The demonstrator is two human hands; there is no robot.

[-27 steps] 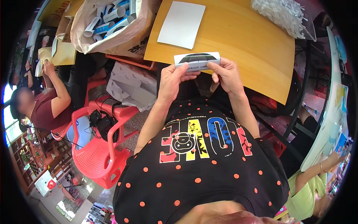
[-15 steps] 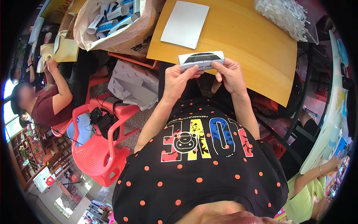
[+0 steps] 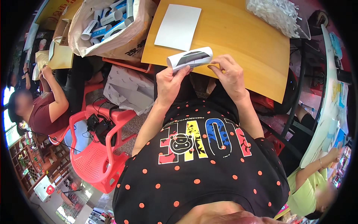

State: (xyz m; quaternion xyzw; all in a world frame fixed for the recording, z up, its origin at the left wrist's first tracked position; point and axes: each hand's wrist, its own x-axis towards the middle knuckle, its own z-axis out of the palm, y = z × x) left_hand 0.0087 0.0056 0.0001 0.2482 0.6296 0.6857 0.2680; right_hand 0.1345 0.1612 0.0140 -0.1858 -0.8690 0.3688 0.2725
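Observation:
A short rolled tube of white printed card (image 3: 189, 58) with a dark umbrella picture is held in my left hand (image 3: 170, 81), whose thumb and fingers close on its lower left part. The tube tilts upward to the right, in front of the table's near edge. Just off its right end is my right hand (image 3: 230, 76), fingers curled, thumb and forefinger slightly apart, with nothing visible in them. A stack of white sheets (image 3: 178, 28) lies on the yellow table (image 3: 231, 41) beyond the tube.
At the left, a large pale sack (image 3: 130, 41) holds several similar blue and white tubes. A clear bag of white strips (image 3: 274, 16) rests at the table's far right. A red plastic chair (image 3: 89, 160) with black cables stands left. Other people sit at both sides.
My right hand has come off the tube's right end. The tube, now in my left hand alone, has tilted, its right end rising. The whole view has shifted slightly.

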